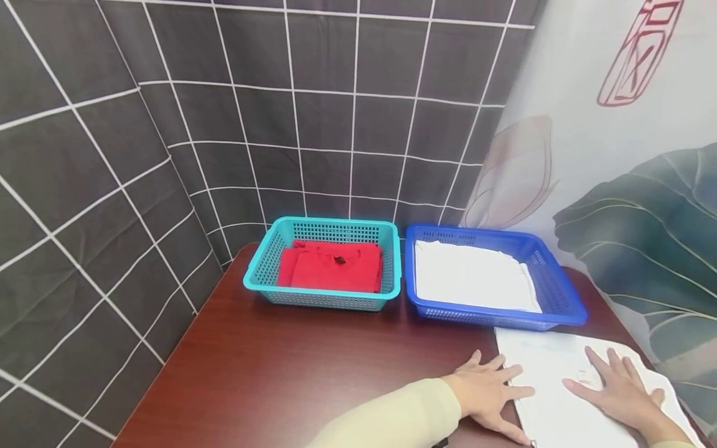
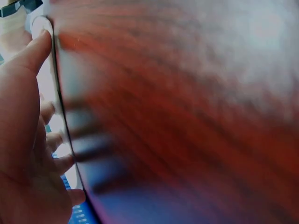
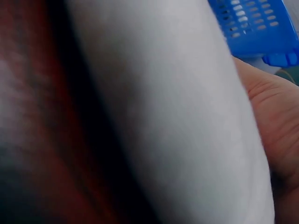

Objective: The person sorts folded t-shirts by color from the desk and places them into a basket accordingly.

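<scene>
A piece of white clothing [image 1: 551,404] lies spread on the table at the front right, with a small faint print near its middle. My left hand [image 1: 487,389] has its fingers spread, their tips resting on the garment's left edge. Flat on the cloth's right part is my right hand [image 1: 618,392], fingers extended. In the left wrist view, the fingertips of the left hand [image 2: 21,135] meet the white edge just over the table. A blurred white fold [image 3: 177,107] fills the right wrist view and covers much of the right hand [image 3: 275,121].
Behind the garment stands a blue basket [image 1: 568,302] holding folded white clothing [image 1: 473,277]. A turquoise basket [image 1: 322,300] with folded red clothing [image 1: 336,270] is beside it on the left. Dark checked cloth [image 1: 325,118] hangs behind the brown table [image 1: 291,373].
</scene>
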A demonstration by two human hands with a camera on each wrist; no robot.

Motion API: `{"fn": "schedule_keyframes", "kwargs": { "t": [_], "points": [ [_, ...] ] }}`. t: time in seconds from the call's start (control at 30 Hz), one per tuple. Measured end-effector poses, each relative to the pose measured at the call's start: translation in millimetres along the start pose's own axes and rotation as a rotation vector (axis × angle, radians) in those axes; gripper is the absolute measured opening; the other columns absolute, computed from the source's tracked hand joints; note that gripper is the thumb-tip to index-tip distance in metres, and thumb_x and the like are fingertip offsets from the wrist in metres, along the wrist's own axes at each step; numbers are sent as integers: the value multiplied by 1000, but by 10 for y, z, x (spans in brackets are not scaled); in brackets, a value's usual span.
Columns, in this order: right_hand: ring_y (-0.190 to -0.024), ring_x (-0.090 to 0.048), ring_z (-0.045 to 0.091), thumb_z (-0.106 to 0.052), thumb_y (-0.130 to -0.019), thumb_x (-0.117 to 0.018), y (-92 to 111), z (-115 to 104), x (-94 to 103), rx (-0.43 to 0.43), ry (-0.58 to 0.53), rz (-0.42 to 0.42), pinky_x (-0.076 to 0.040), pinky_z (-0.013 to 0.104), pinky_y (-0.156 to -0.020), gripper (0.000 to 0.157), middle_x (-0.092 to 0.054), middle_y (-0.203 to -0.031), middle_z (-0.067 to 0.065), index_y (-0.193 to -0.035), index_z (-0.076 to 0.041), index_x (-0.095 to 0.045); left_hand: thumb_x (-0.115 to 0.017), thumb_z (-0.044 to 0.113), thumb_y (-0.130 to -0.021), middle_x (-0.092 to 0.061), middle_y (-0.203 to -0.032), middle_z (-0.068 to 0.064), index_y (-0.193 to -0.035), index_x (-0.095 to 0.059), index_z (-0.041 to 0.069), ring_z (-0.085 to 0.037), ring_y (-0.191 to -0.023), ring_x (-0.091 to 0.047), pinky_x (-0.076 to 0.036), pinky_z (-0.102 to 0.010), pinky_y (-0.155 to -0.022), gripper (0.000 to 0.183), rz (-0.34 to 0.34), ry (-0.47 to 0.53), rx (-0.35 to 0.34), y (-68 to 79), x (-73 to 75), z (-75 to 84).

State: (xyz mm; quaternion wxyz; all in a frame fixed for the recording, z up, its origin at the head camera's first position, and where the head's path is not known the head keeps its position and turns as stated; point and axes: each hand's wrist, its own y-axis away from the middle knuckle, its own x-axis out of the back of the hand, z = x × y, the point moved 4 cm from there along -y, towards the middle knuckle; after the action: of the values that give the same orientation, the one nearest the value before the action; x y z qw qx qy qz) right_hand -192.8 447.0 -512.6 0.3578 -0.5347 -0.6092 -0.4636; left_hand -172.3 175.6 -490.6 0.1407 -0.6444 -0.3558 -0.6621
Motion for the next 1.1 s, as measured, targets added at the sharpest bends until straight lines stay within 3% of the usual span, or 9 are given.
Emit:
{"fn": "schedule_keyframes", "kwargs": {
  "t": [0.27,0.57,0.9,1.1],
  "points": [
    [-125,23,62,-70,-86,-47,97,-298,-140,-24,-16,-70,14,86,-75,104,16,-140,44,-146,7,-11,-29,91,-72,4,-154,28,-140,4,64,-4,-144,2,-10,-43,-116,80,-3,-13,-22,270,-96,-135],
    [-128,19,61,-76,-83,-45,161,-1060,-292,-25,-22,-115,18,84,-77,109,12,-142,45,-148,5,-12,-35,91,-71,-2,-158,21,-145,-4,58,-10,-146,-2,-12,-47,-116,87,49,41,-56,830,-234,-577],
    [-135,6,58,-79,-80,-44,226,-1961,-540,51,2,24,15,84,-82,107,2,-147,42,-149,0,-25,-39,87,-75,-13,-159,11,-147,-20,50,-18,-146,-12,-17,-49,-115,83,108,163,-97,1420,-430,-1180],
    [-138,3,55,-78,-82,-43,244,-2472,-709,73,-10,48,16,82,-84,101,-1,-151,39,-150,-4,-29,-44,82,-78,-24,-158,3,-148,-33,42,-23,-145,-18,-22,-53,-112,81,173,236,-93,1830,-545,-1456]
  ]
}}
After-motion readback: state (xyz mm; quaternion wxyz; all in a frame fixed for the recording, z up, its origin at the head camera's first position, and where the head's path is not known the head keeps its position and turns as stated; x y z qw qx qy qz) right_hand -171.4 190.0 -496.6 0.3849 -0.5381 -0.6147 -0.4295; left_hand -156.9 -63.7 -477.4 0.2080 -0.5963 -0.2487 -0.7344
